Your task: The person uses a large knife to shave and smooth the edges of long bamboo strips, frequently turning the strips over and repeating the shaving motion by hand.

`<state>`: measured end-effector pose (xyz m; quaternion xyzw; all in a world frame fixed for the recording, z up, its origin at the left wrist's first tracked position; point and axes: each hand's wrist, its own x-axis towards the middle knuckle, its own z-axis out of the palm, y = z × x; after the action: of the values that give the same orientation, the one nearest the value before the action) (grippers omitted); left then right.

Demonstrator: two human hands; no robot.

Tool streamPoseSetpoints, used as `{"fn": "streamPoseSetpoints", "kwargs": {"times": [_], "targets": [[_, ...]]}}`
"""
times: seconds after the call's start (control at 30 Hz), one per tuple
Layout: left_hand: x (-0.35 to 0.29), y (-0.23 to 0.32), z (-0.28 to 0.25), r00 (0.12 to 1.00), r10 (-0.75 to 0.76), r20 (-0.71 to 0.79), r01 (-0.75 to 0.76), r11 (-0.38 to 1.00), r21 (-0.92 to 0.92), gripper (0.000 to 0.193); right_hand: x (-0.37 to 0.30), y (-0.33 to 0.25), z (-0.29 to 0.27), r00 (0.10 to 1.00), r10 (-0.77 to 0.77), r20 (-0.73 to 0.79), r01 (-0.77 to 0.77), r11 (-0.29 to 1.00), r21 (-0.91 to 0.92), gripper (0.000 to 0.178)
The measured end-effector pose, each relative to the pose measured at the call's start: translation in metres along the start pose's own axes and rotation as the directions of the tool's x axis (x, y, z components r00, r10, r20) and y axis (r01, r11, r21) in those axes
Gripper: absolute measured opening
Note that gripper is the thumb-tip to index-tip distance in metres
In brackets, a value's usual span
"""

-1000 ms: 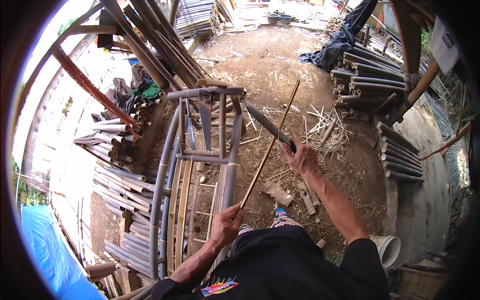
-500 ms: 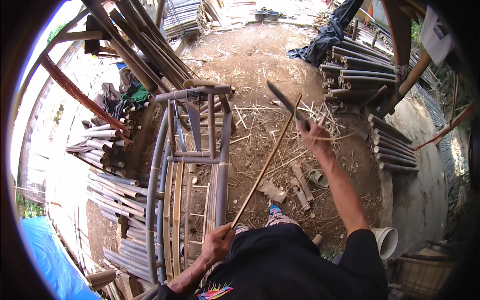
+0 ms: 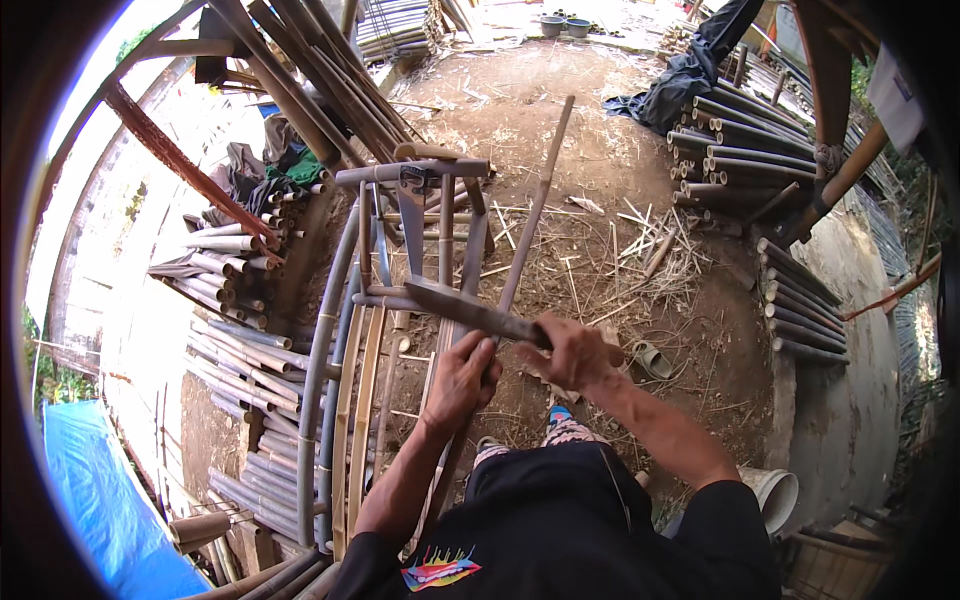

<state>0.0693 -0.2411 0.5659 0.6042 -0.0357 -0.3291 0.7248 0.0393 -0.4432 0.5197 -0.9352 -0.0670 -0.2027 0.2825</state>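
Note:
My left hand point(image 3: 462, 382) is closed around a long, thin bamboo strip point(image 3: 537, 205). The strip slants away from me over the littered ground, and its near part runs down beside my left forearm. In my right hand point(image 3: 577, 355) is the handle of a machete point(image 3: 468, 308), fingers wrapped round it. Its wide dark blade points left and lies across the strip just beyond my left hand. Whether the edge is biting into the bamboo, I cannot tell.
A bamboo frame point(image 3: 412, 298) with a handsaw point(image 3: 412, 225) hanging on it stands close on my left. Bamboo poles lie stacked at left and on the right point(image 3: 745, 150). Shavings point(image 3: 650, 265) litter the dirt. A white bucket point(image 3: 770, 492) sits at my right.
The machete has come down and left from its raised place at the right, onto the strip. My left hand has moved up and forward, and the strip now reaches farther out.

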Motion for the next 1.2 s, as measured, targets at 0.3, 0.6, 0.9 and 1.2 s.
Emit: {"fn": "streamPoseSetpoints", "kwargs": {"times": [0.3, 0.6, 0.9, 1.2], "targets": [[-0.017, 0.003, 0.016, 1.0, 0.001, -0.005, -0.001, 1.0, -0.01, 0.043, 0.011, 0.013, -0.012, 0.999, 0.023, -0.031, -0.023, 1.0, 0.019, 0.054], [-0.051, -0.013, 0.01, 0.999, -0.003, 0.041, 0.006, 0.998, -0.064, 0.044, 0.023, 0.055, -0.022, 0.994, -0.07, -0.089, 0.058, 0.989, -0.136, 0.058], [-0.072, -0.02, -0.001, 0.995, -0.084, 0.05, 0.084, 0.996, -0.006, 0.045, 0.035, 0.088, -0.026, 0.993, 0.007, -0.116, -0.022, 0.991, -0.129, 0.063], [-0.155, -0.054, -0.045, 0.983, -0.111, 0.146, 0.105, 0.993, 0.048, 0.048, 0.082, 0.21, -0.144, 0.671, 0.677, -0.302, -0.718, 0.695, -0.038, 0.072]]}}
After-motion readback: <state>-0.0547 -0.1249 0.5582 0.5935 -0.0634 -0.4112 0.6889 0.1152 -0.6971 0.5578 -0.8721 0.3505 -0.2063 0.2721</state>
